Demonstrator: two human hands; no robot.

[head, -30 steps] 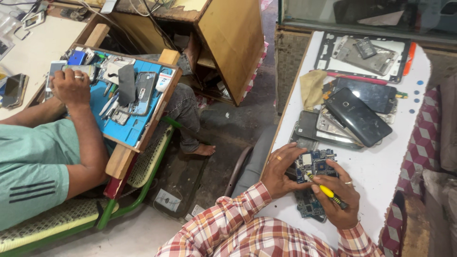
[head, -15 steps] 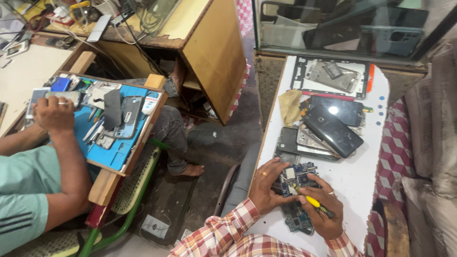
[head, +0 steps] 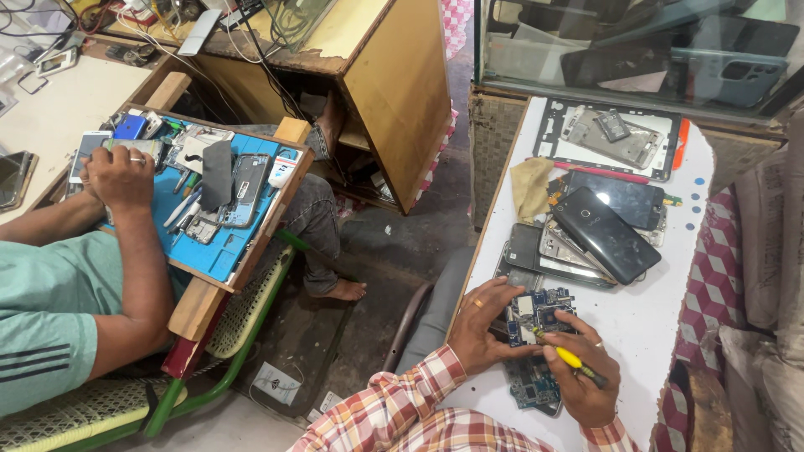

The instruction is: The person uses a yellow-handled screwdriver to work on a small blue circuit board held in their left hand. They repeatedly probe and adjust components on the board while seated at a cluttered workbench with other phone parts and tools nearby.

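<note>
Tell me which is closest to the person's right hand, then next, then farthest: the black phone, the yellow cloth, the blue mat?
From the right hand:
1. Black phone, just above it on the white table.
2. Yellow cloth, farther up, near the table's left edge.
3. Blue mat, far left, on a co-worker's lap.

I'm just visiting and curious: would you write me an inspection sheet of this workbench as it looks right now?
Surface: white table, partly covered.
Job's things: blue circuit board steadied by left hand; yellow-handled screwdriver in right hand, tip on the board.
Clutter: stacked phones, phone frame, tan cloth.
Grip: both hands closed on their things.
Cables: tangle on wooden desk.
Surroundings: another person at a blue mat; glass case behind.
</note>
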